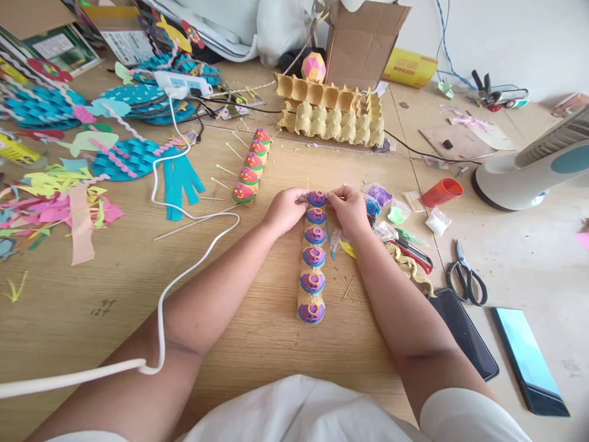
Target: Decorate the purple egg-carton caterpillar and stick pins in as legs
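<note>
Both hands are working at the far end of a purple-topped egg-carton strip (314, 256), which is lying lengthwise between the forearms on the wooden surface (257, 319), its six clay-covered cups running back from the fingertips. The left hand (288, 210) is resting bunched fingertips against the left side of the farthest cup, and the right hand (350, 212) is holding its fingertips together at the right side; a thin stick is showing above each, but whether the fingers are gripping the sticks or the cup itself, I cannot tell. Uneven pressure from the two sides could be denting the cardboard cup or smearing its clay face, and since the near end is lying free, a sideways push might be swinging the whole strip askew. A stick forced at a bad angle could be bending or tearing the clay. Left of the left hand, a red-and-green egg-carton strip (249, 176) is bristling with slender sticks, so a leftward sweep of the knuckles might be knocking them loose. A white cable (162, 307) is crossing the left forearm; lifting that arm could be tugging it. Between the strip and the right forearm, loose toothpicks (348, 288) are lying where a sleeve-side nudge might be scattering them, while a red box cutter (416, 255) is sitting just outside the right forearm, risking a nick if its blade is out, which I cannot see.
</note>
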The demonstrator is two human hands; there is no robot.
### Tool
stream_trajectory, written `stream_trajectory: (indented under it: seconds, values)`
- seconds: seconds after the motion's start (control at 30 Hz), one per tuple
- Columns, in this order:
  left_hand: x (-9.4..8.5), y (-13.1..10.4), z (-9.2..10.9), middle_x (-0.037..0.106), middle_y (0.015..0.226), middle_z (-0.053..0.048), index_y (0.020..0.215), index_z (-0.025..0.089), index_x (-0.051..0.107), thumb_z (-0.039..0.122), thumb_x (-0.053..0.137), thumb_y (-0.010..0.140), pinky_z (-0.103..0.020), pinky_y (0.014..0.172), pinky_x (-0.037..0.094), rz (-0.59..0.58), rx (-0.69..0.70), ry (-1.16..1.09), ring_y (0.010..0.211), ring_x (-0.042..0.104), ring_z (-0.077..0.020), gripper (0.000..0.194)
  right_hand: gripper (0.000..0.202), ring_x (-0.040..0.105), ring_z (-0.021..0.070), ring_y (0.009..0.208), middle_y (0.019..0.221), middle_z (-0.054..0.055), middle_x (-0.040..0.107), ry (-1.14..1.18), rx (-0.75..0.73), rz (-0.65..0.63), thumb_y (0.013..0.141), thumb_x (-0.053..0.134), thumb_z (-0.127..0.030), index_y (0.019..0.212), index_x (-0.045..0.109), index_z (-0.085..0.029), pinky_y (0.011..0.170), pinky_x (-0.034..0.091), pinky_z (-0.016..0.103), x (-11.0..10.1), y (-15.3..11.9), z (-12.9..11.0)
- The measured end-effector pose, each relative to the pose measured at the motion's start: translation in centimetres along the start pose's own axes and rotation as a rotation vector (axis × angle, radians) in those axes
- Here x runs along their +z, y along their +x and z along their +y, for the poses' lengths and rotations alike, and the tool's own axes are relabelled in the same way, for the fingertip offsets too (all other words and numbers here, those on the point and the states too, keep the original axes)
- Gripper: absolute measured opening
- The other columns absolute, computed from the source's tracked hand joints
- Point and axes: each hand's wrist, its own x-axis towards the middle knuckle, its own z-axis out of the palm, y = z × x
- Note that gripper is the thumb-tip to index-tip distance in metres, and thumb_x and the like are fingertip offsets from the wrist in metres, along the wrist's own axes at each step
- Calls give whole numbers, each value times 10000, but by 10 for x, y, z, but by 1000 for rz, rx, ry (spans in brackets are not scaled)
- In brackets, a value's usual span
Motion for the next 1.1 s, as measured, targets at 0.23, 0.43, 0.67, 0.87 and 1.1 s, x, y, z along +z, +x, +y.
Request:
stream_trajectory:
  seconds: [0.23, 0.43, 0.67, 0.87, 1.1]
  values:
    - [0, 0, -1, 812, 1122, -79, 1157, 157, 770, 60, 618, 818, -345, 970, 580, -8, 5, 26, 1034, 758, -216, 384, 160, 538, 140, 619, 661, -12, 651, -4, 6, -7, 774, 665, -327, 691, 612, -201, 582, 406, 269, 0, 0, 0]
    - [0, 0, -1, 811, 1127, -76, 1157, 164, 771, 60, 627, 811, -347, 985, 578, -11, 5, 28, 1045, 756, -215, 389, 156, 571, 156, 646, 663, -9, 651, -34, -7, -4, 776, 662, -323, 688, 614, -203, 593, 416, 275, 0, 1, 2]
    - [-1, 1, -2, 814, 1120, -61, 1139, 175, 777, 67, 626, 817, -344, 993, 575, -16, 15, 37, 1050, 757, -212, 372, 162, 582, 165, 650, 668, -5, 661, -51, -7, 2, 773, 654, -341, 694, 615, -205, 600, 434, 281, 3, 3, 4]
    - [0, 0, 0, 815, 1120, -64, 1131, 173, 781, 60, 627, 818, -346, 988, 576, -8, 12, 46, 1051, 759, -218, 366, 153, 593, 170, 648, 664, -1, 658, -40, -16, -2, 773, 650, -329, 690, 617, -205, 596, 434, 287, 4, 3, 5]
    - [1, -2, 5, 817, 1113, -58, 1116, 179, 786, 57, 630, 811, -342, 989, 575, -6, -9, 45, 1051, 757, -217, 364, 150, 594, 169, 646, 653, -8, 650, -67, -28, 8, 777, 655, -321, 687, 613, -208, 606, 447, 289, 4, 2, 5]
